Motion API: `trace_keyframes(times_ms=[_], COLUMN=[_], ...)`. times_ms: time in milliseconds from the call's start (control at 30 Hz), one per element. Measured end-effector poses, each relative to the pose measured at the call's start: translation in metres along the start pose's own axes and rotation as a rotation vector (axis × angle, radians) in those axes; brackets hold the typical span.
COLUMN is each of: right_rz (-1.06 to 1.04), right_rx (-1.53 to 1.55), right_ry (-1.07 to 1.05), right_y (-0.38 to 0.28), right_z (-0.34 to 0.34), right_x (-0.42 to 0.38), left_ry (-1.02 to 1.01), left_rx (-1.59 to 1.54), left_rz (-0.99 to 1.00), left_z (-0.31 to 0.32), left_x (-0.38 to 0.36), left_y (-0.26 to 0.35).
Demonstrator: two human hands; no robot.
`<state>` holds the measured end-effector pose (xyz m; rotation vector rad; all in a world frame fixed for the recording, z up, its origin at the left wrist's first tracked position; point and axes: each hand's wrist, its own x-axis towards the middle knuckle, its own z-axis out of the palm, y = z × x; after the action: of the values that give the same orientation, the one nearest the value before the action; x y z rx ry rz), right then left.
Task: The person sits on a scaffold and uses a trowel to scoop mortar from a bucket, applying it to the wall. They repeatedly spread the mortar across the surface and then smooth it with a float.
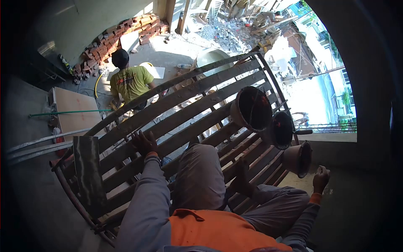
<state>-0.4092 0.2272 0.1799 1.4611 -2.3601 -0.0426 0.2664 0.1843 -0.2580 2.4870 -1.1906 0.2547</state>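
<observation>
I am seated on a slatted scaffold platform (168,119) high above the floor. My left hand (145,143) rests with fingers spread on its slats. Out to the right, beside the wall, my right hand (321,179) is closed; what it holds, if anything, I cannot make out. The nearest thing to it is a bucket (297,159) at the platform's right end. Beyond that stand a dark round container (282,130), with a dark handle (303,132) sticking out beside it, and a larger bucket (252,109). Their contents are too dark to tell.
A stained board (88,172) lies across the left end of the slats. Below, a person in a yellow-green shirt (131,84) works near a brick pile (98,54). Rubble (224,35) covers the ground outside the opening. Pale poles (40,145) extend at left.
</observation>
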Motion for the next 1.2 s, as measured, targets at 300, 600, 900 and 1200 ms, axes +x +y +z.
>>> trace_keyframes(times_ms=[300, 600, 900, 1200], right_rz=[-0.012, 0.024, 0.028, 0.041], right_rx=[-0.060, -0.039, -0.110, -0.126], right_ry=[0.030, -0.018, -0.027, -0.041], right_y=[0.016, 0.027, 0.049, 0.059], right_z=[0.003, 0.006, 0.018, 0.019], right_x=[-0.005, 0.000, 0.007, 0.005], left_ry=[-0.006, -0.028, -0.040, -0.030], left_rx=[-0.002, -0.003, 0.020, 0.036], left_rz=[0.002, -0.030, -0.073, -0.052], left_z=[0.005, 0.005, -0.001, -0.001], left_x=[-0.003, -0.003, -0.002, -0.001], left_y=[-0.002, -0.002, 0.002, 0.002])
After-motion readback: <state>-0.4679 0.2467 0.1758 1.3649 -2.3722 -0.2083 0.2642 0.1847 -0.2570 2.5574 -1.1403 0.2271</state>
